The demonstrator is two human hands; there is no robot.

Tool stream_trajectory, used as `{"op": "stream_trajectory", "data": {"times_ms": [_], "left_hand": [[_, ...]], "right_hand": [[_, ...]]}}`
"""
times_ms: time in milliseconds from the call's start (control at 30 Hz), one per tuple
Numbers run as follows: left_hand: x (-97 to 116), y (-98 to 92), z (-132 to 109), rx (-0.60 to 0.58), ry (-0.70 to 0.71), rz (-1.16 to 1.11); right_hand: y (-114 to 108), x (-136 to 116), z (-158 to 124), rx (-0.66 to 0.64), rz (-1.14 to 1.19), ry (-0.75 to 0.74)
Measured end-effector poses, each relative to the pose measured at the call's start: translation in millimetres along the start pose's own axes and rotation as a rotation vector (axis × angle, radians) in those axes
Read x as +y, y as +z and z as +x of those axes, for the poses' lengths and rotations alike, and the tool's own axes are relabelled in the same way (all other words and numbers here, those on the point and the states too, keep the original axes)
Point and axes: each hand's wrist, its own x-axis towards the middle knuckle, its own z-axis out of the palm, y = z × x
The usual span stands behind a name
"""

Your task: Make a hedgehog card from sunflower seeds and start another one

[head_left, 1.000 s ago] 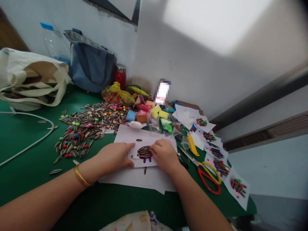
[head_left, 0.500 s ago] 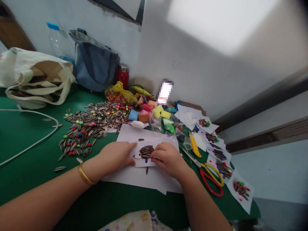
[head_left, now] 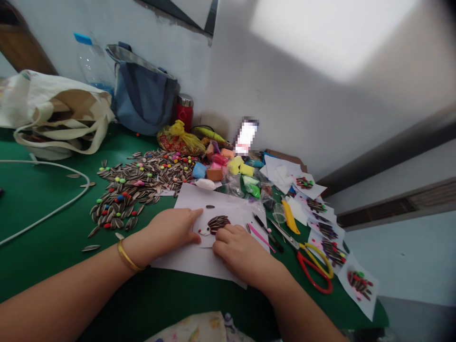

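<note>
My left hand [head_left: 171,232] lies flat, palm down, pinning the seed card [head_left: 206,241] on the white sheets [head_left: 188,262], near-centre. Right hand [head_left: 242,249] is curled at the seed figure [head_left: 218,222]; can't tell if it's pinching anything. Risk: a knuckle nudge dislodges seeds or slides the card.

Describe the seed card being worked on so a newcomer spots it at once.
On the green table, find the white sheets at the near edge. The small card on top bears a dark seed oval; unlike the other seed cards at the right, the left hand and right hand both touch it.
</note>
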Motion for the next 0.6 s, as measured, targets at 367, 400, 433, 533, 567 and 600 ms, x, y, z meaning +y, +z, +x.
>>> {"op": "stream_trajectory", "data": {"times_ms": [367, 400, 433, 533, 567, 600], "left_hand": [[0, -1.7, -2, -0.018, -0.009, -0.013], [0, -1.3, -1, -0.015, -0.008, -0.013], [0, -0.9, -1, -0.013, -0.008, -0.014], [-1, -0.4, 0, -0.012, -0.017, -0.018], [-1, -0.3, 0, -0.010, -0.018, -0.018], [0, -0.2, 0, -0.010, -0.018, -0.017]], "right_hand": [[-1, 16, -3, 0.071, 0.225, 0.092], [-2, 18, -4, 0.066, 0.238, 0.090], [-3, 19, -5, 0.056, 0.247, 0.077], [-2, 16, -4, 0.023, 0.216, 0.036], [-1, 13, -3, 0.018, 0.181, 0.028], [0, 10, -1, 0.017, 0.138, 0.023]]}}
